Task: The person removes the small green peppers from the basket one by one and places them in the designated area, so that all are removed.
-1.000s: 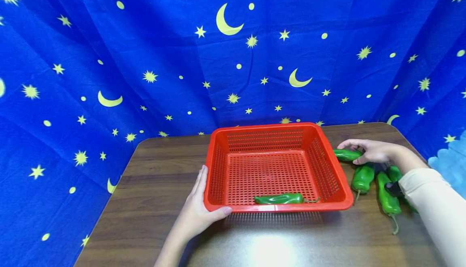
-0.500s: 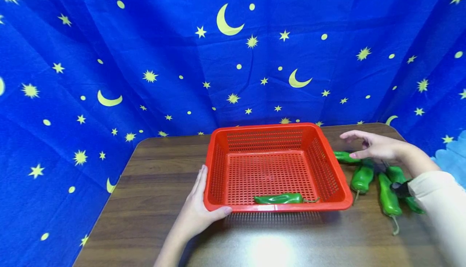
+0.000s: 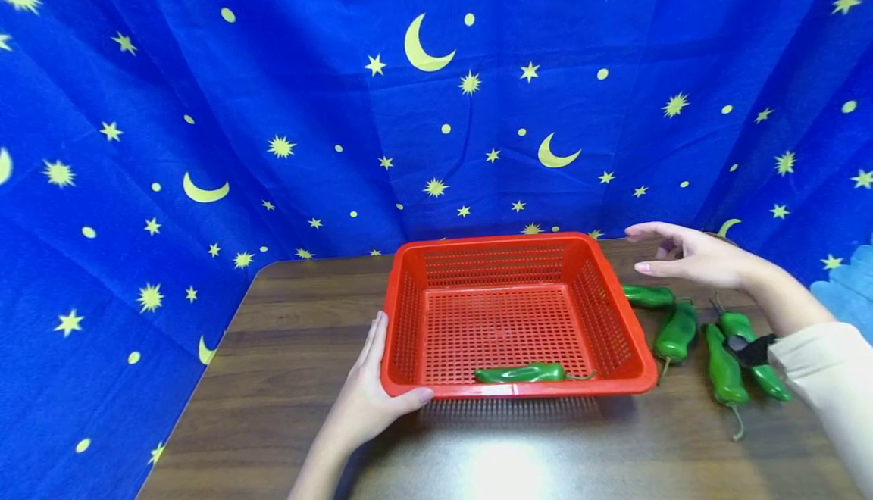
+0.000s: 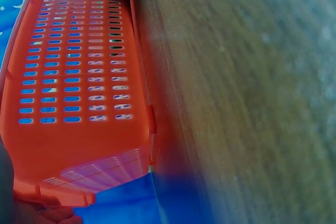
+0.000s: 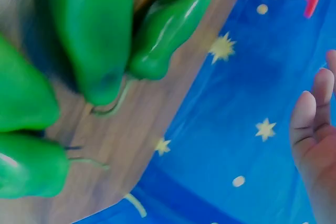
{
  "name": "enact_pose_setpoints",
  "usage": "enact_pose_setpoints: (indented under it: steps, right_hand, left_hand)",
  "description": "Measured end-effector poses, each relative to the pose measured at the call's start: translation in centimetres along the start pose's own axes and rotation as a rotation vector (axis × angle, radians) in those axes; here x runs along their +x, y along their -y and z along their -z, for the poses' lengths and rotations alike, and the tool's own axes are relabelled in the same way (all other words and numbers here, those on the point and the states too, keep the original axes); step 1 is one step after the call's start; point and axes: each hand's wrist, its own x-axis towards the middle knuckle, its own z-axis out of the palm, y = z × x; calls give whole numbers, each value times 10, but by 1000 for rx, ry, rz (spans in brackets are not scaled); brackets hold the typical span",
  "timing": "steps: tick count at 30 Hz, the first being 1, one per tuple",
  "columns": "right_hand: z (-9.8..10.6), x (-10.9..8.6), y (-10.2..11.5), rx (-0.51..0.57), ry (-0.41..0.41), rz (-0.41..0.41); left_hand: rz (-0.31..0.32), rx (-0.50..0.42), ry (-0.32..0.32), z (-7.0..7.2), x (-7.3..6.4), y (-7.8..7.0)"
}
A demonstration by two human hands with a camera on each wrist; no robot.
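Observation:
A red plastic basket (image 3: 514, 390) with slotted walls sits mid-table, one green pepper (image 3: 521, 373) lying inside along its near wall. My left hand (image 3: 371, 394) holds the basket's near left corner, thumb on the front rim and fingers along the left side. Raised beyond the basket's right side, my right hand (image 3: 702, 257) has thumb and fingers apart with nothing between them. Just below it lies a green pepper (image 3: 648, 296) against the basket; beside that is another pepper (image 3: 677, 329). Two more, a pepper (image 3: 726, 371) and a partly hidden pepper (image 3: 736, 324), lie further right.
The brown wooden table (image 3: 293, 333) ends at a blue curtain (image 3: 327, 106) with yellow moons and stars, which encloses the back and sides. A black strap (image 3: 753, 350) circles my right wrist. A light-blue fluffy object (image 3: 846, 288) shows at the right edge.
My right hand has let go of the pepper next to the basket and risen up and away from it. The left hand and basket have stayed in place.

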Motion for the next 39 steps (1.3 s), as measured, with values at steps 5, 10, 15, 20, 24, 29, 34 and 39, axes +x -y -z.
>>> enact_pose_setpoints:
  steps: [5,10,15,20,24,29,34,39]
  right_hand:
    - [-10,4,23,66,0,46]
    - [-20,5,44,86,-21,70]
    - [-30,9,56,81,-64,126]
    - [-42,9,66,89,-94,134]
    - [-51,7,75,96,-90,138]
    - [-62,5,78,114,-65,138]
    - [-72,3,77,96,-32,123]
    - [-84,1,77,111,0,145]
  left_hand:
    - [-7,11,-8,0,-1,1]
    - [-10,10,-8,0,-1,1]
    - [-12,5,-9,0,-1,1]
    - [-8,8,-7,0,-1,1]
    - [-7,16,-5,0,-1,2]
    - [-6,10,-3,0,1,2]
    - [-10,12,-4,0,1,3]
    - [-19,-1,-5,-1,0,3]
